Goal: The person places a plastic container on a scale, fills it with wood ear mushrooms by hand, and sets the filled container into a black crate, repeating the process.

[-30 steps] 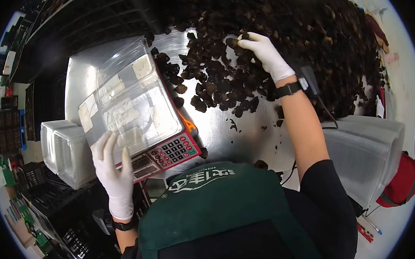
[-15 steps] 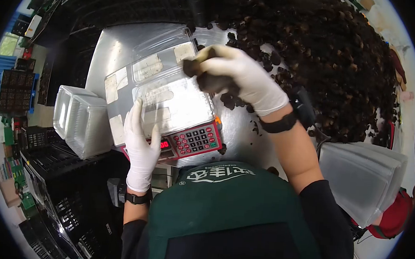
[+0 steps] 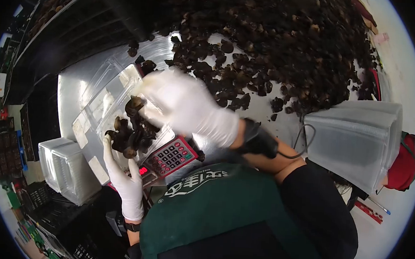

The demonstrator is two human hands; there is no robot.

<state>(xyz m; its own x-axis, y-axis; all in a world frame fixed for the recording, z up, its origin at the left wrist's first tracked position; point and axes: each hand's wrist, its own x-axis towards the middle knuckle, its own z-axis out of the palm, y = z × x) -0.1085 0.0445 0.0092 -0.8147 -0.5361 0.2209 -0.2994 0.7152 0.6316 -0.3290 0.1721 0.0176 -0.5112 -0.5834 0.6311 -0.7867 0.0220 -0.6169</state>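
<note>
My left hand (image 3: 124,184), in a white glove, rests at the near edge of a clear plastic tray (image 3: 157,143), thumb and fingers apart and touching its rim. Inside the tray lies a small heap of dark brown mushrooms (image 3: 133,134). Over the tray's far side is my right hand (image 3: 185,107), also gloved and smeared by motion. Its fingertips are mostly hidden, so whether it still grips any mushrooms cannot be made out. Beneath the tray is a scale with a red keypad panel (image 3: 171,156) and a lit red display (image 3: 142,171).
A large pile of loose mushrooms (image 3: 279,43) covers the far right of the metal table (image 3: 69,97). Stacked clear trays stand at left (image 3: 67,168) and more stacked trays (image 3: 354,138) at right. Black crates (image 3: 80,36) line the far left. A cable (image 3: 311,136) loops near my right wrist.
My right hand has moved left over the tray, and mushrooms now lie in it, where it was bare before. My left hand stays at the tray's edge. The view has turned.
</note>
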